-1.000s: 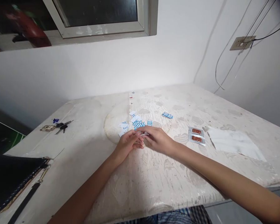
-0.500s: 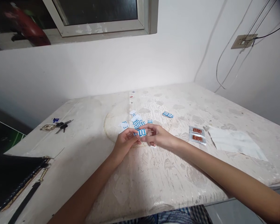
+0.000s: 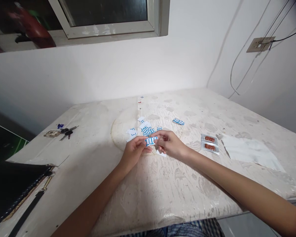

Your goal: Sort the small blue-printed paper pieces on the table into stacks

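Between my two hands is a small white paper piece with blue outlines [image 3: 151,141], held up just over the table. My left hand [image 3: 134,149] pinches its left end between thumb and fingers. At its right end, the fingers of my right hand [image 3: 171,144] are closed on it. Behind my hands lies a loose pile of similar blue-and-white paper pieces [image 3: 148,130], partly covered by my fingers. A few whiter pieces [image 3: 132,132] lie at the pile's left. Another white piece [image 3: 161,153] rests under my right hand.
A small blue-and-white stack [image 3: 178,121] lies behind my right hand. Farther right are a silver two-pocket packet [image 3: 209,144] and a white cloth or paper sheet [image 3: 253,153]. Keys [image 3: 67,131] lie at the left, with a black bag [image 3: 19,187] at the near left edge.
The held paper piece now shows more of its face, and my right fingers have come onto its right end. The whole view has shifted slightly.
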### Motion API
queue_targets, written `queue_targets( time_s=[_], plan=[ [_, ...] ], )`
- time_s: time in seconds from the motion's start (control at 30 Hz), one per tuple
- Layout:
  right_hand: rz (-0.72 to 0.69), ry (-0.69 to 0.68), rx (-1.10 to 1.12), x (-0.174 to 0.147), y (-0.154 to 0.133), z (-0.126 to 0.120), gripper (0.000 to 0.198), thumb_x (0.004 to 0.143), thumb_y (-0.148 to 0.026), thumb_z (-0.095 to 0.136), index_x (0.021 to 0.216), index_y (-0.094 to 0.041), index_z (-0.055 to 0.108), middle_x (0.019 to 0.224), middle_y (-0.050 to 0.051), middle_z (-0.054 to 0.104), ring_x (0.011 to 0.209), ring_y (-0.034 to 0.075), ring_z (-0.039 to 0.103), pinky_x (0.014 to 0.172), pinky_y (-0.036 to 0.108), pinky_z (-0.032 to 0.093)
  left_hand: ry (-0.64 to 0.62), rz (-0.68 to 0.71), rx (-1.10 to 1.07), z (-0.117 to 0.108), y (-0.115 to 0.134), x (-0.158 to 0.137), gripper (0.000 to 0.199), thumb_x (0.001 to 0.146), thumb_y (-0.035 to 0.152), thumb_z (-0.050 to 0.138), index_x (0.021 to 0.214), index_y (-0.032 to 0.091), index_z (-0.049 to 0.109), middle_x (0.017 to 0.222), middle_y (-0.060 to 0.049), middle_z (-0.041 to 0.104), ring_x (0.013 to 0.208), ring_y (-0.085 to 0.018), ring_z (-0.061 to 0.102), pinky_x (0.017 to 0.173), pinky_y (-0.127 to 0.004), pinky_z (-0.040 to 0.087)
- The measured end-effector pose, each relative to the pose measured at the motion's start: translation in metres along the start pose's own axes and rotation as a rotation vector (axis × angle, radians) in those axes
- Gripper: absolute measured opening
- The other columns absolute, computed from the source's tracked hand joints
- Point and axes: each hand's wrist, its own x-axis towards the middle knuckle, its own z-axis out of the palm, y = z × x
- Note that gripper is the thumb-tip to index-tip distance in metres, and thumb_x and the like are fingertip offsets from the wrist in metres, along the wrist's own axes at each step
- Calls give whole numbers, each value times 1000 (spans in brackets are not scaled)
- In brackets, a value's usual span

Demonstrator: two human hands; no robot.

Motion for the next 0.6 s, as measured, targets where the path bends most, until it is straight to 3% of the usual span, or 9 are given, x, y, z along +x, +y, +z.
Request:
queue_targets(
  time_s=[0.3,0.6],
  plan=[
    [-48,-10,-55,-1,1,-1,29,72,-24,57,99,-14,58,42,-8,47,32,6,39,34,19,30,-6,42,-19,0,-3,0,36,69,38,63,96,14,58,77,-1,65,76,-17,65,82,-34,51],
    [-54,9,3,0,2,1,22,72,-23,58,92,-15,53,52,-4,55,41,9,52,42,22,43,20,66,26,0,-4,1,28,70,34,61,90,15,58,83,-3,67,71,-16,65,74,-32,53]
  ],
)
